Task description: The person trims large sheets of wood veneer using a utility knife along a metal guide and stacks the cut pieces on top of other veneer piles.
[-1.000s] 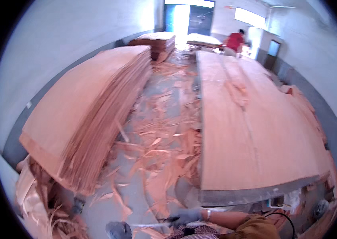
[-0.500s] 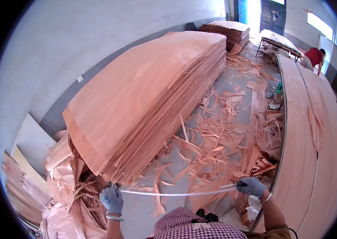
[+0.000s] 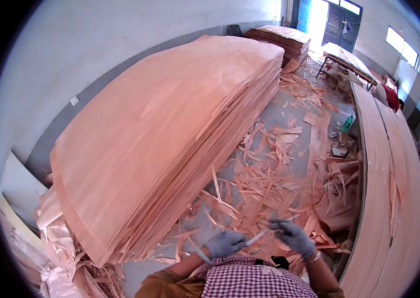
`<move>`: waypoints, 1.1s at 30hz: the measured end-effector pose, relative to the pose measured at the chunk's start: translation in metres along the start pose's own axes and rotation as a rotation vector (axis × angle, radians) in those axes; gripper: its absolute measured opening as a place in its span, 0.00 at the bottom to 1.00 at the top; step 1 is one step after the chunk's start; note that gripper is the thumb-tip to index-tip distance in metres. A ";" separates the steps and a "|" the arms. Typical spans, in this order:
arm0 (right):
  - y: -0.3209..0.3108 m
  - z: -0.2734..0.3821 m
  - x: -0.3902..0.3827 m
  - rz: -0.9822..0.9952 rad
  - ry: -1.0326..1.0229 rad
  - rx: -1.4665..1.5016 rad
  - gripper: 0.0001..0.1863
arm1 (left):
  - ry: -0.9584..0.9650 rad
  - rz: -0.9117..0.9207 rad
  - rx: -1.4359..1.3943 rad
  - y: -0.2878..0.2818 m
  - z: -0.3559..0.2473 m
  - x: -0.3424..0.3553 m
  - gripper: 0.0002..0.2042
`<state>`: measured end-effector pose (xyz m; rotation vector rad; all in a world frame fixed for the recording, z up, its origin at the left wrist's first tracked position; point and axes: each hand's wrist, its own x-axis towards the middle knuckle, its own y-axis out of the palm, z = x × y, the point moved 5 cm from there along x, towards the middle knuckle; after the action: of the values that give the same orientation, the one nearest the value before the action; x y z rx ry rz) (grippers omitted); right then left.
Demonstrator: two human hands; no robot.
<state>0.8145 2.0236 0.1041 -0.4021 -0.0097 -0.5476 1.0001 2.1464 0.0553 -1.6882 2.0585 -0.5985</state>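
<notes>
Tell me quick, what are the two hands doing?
Left hand: closed on one end of a thin pale strip.
Right hand: closed on the strip's other end.

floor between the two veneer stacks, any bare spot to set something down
Little. Bare grey floor shows beside the far end of the big veneer stack. Scraps crowd the middle and the near part in front of the left hand and right hand.

Matt, thin wood veneer sheets (image 3: 160, 129) stacked high; splintery wood scraps (image 3: 269, 184) on smooth concrete floor (image 3: 299, 107); knit cloth gloves (image 3: 224, 243).
</notes>
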 end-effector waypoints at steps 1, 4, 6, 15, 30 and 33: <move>0.004 0.016 0.021 0.032 -0.066 -0.041 0.18 | 0.044 -0.031 -0.017 -0.012 -0.011 0.020 0.11; 0.002 -0.042 0.038 -0.026 0.165 0.495 0.22 | 0.180 -0.022 -0.127 -0.043 -0.041 0.099 0.12; -0.017 -0.033 0.067 0.015 0.233 0.507 0.24 | 0.030 0.035 -0.212 -0.073 -0.028 0.125 0.12; -0.172 -0.109 0.132 -0.073 0.205 0.121 0.13 | -0.342 0.157 -0.671 -0.071 0.025 0.312 0.11; -0.399 -0.216 0.133 -0.485 0.430 -0.091 0.08 | -0.460 0.499 -0.861 -0.047 -0.016 0.611 0.11; -0.446 -0.254 0.112 -0.650 0.525 -0.213 0.08 | -0.422 0.550 -0.814 -0.027 -0.025 0.680 0.12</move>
<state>0.6591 1.5247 0.0478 -0.4513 0.4397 -1.2917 0.8842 1.4756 0.0620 -1.2964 2.4068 0.7976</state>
